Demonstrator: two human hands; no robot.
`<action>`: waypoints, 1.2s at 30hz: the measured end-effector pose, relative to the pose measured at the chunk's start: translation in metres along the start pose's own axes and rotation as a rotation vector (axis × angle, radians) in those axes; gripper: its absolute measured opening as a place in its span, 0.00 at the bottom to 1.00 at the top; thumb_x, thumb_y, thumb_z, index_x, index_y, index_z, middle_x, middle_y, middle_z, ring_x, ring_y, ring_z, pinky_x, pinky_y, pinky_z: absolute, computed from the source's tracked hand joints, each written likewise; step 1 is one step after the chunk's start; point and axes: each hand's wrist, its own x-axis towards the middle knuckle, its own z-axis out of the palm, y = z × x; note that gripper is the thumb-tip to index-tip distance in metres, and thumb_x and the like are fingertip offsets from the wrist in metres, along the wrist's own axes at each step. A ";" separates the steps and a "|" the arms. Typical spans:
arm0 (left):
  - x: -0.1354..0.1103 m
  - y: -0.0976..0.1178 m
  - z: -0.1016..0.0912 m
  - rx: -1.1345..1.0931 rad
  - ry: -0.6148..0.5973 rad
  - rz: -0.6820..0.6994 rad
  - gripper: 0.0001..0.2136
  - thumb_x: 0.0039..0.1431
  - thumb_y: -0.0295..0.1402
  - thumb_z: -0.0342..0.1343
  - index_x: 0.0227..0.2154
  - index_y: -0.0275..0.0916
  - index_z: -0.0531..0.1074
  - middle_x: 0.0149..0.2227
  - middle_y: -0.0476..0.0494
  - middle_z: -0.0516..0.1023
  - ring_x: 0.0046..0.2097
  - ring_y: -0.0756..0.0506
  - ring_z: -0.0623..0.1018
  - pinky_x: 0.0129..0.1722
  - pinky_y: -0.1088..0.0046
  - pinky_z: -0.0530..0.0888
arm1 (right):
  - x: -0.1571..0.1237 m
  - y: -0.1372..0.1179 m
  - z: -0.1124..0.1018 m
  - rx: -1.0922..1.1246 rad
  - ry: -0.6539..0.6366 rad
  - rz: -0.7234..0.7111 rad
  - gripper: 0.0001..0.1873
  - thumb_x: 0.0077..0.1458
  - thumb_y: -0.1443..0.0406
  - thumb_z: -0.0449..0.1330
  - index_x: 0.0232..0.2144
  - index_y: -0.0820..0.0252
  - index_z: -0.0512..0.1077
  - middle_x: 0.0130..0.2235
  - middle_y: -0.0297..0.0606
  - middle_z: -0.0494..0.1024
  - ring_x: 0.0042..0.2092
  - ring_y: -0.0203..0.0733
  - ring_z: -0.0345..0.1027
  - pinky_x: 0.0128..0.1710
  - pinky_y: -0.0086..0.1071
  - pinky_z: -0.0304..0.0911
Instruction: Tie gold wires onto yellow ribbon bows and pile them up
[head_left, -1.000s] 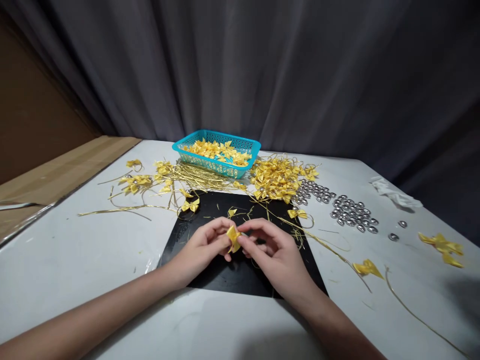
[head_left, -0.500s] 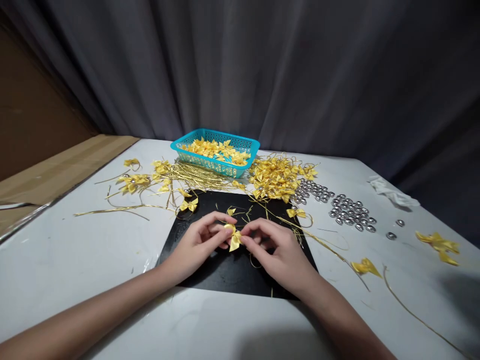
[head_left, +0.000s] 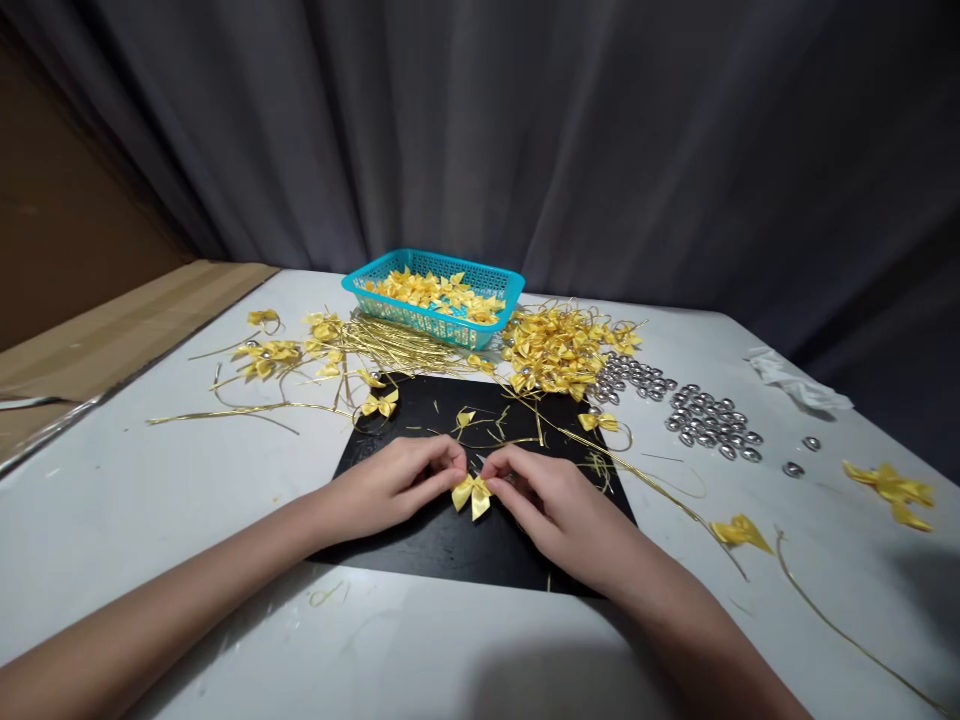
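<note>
Currently your left hand [head_left: 397, 485] and right hand [head_left: 551, 500] both pinch one yellow bow [head_left: 472, 494] at its knot, low over the black mat [head_left: 450, 545]; shaping step, judged. Next calls for a steady fingertip hold. Farther: loose bows [head_left: 555, 350], silver beads [head_left: 712, 420], teal basket [head_left: 417, 317].

Both bare forearms enter from the lower edge, the left from the lower left corner and the right from the lower right, and converge toward the centre. The left hand [head_left: 397, 487] is palm-down with fingers curled, its thumb-and-forefinger grip pinched closed. The right hand [head_left: 551, 498] mirrors it, palm-down, pinch likewise closed. The two sets of fingertips nearly meet. Both wrists are low.
</note>
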 end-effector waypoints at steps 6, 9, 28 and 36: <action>-0.001 0.003 0.001 0.247 -0.019 0.026 0.10 0.64 0.35 0.41 0.33 0.40 0.65 0.30 0.47 0.71 0.30 0.48 0.69 0.30 0.74 0.62 | 0.001 0.003 0.002 -0.002 0.000 0.013 0.07 0.60 0.67 0.48 0.31 0.60 0.64 0.32 0.35 0.71 0.32 0.33 0.62 0.32 0.26 0.56; -0.001 0.003 0.002 0.295 0.004 0.048 0.09 0.64 0.33 0.41 0.33 0.40 0.65 0.29 0.47 0.71 0.28 0.48 0.68 0.28 0.74 0.61 | 0.001 0.004 0.003 -0.027 -0.015 0.021 0.07 0.61 0.67 0.45 0.31 0.60 0.61 0.32 0.35 0.69 0.33 0.34 0.61 0.33 0.27 0.56; -0.006 0.012 0.014 0.007 0.219 -0.004 0.07 0.64 0.35 0.39 0.33 0.41 0.59 0.29 0.50 0.68 0.30 0.49 0.68 0.31 0.74 0.63 | 0.003 -0.019 0.018 0.758 0.055 0.481 0.20 0.51 0.49 0.56 0.27 0.61 0.64 0.18 0.26 0.61 0.13 0.24 0.46 0.09 0.20 0.46; -0.004 0.011 0.013 -0.066 0.201 0.009 0.07 0.64 0.33 0.42 0.31 0.39 0.61 0.31 0.49 0.67 0.32 0.50 0.68 0.33 0.75 0.64 | 0.003 -0.010 0.014 0.410 0.167 0.247 0.09 0.53 0.62 0.56 0.25 0.62 0.64 0.18 0.25 0.54 0.19 0.26 0.45 0.17 0.21 0.42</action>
